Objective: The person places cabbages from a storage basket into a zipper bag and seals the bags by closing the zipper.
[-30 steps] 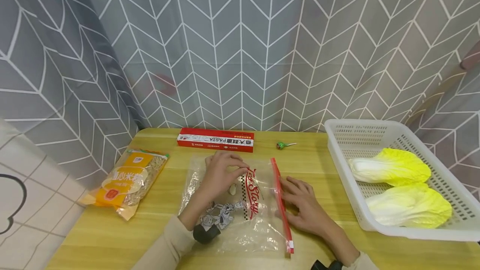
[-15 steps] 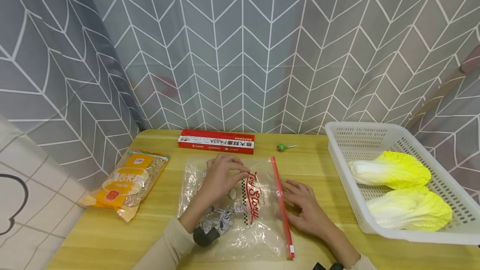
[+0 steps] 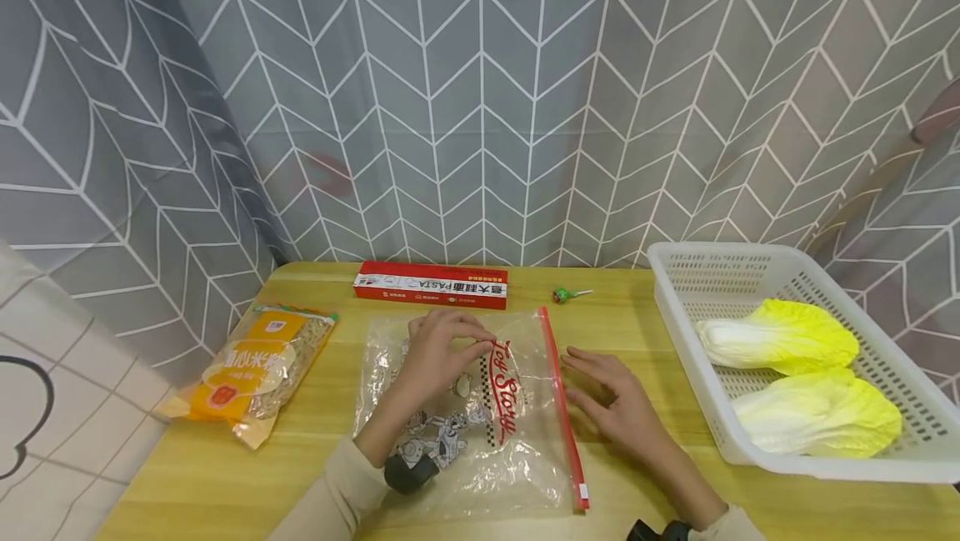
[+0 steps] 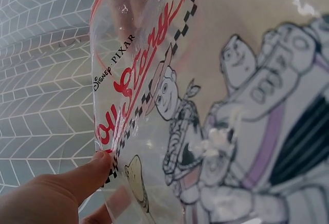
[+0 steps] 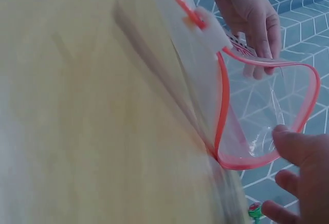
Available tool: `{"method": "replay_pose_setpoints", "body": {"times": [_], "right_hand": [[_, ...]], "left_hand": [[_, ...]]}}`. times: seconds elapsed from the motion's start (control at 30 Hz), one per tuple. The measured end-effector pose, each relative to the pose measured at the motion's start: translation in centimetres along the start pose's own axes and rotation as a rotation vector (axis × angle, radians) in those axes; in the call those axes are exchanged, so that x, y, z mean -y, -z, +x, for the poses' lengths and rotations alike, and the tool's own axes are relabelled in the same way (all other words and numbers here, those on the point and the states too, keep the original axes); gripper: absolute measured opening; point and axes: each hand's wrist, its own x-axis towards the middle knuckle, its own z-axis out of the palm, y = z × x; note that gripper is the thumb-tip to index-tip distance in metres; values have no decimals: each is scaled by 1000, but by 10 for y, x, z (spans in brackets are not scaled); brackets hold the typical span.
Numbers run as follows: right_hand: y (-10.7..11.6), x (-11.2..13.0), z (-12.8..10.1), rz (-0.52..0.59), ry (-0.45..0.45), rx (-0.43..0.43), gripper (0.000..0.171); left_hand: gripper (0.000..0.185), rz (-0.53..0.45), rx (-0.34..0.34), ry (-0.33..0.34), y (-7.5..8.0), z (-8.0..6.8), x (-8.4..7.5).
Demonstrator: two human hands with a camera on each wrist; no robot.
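Observation:
A clear zip bag (image 3: 480, 433) printed with cartoon figures lies flat on the wooden table (image 3: 645, 333), its red zipper strip (image 3: 558, 408) on the right side. My left hand (image 3: 442, 349) rests on the bag's middle, its curled fingers pinching the upper layer. In the right wrist view the bag's red-rimmed mouth (image 5: 223, 90) gapes as a loop, with the left hand (image 5: 247, 13) holding the upper layer up. My right hand (image 3: 622, 412) lies with straight fingers just right of the zipper, its fingertips (image 5: 298, 149) at the rim. The left wrist view shows the bag's print (image 4: 216, 106) up close.
A red pasta box (image 3: 431, 284) and a small green lollipop (image 3: 564, 295) lie at the table's back edge. An orange food packet (image 3: 258, 362) lies at the left. A white basket (image 3: 675, 299) at the right holds two cabbages (image 3: 780, 333). A grey patterned curtain hangs behind.
My right hand has slid off the zipper strip a little to the right. The left hand has kept its pinch on the bag and barely moved.

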Motion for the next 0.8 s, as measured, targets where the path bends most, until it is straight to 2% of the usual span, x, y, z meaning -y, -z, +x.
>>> {"method": "replay_pose_setpoints", "body": {"times": [0.13, 0.43, 0.63, 0.8], "right_hand": [[9, 9, 6, -51, -18, 4, 44], [40, 32, 21, -205, 96, 14, 47], [74, 41, 33, -289, 106, 110, 48], [104, 46, 42, -317, 141, 136, 48]], "left_hand": [[11, 3, 5, 3, 0, 0, -1], [11, 1, 8, -3, -2, 1, 2], [11, 2, 8, -9, -3, 1, 3], [10, -3, 8, -11, -4, 0, 2]]}}
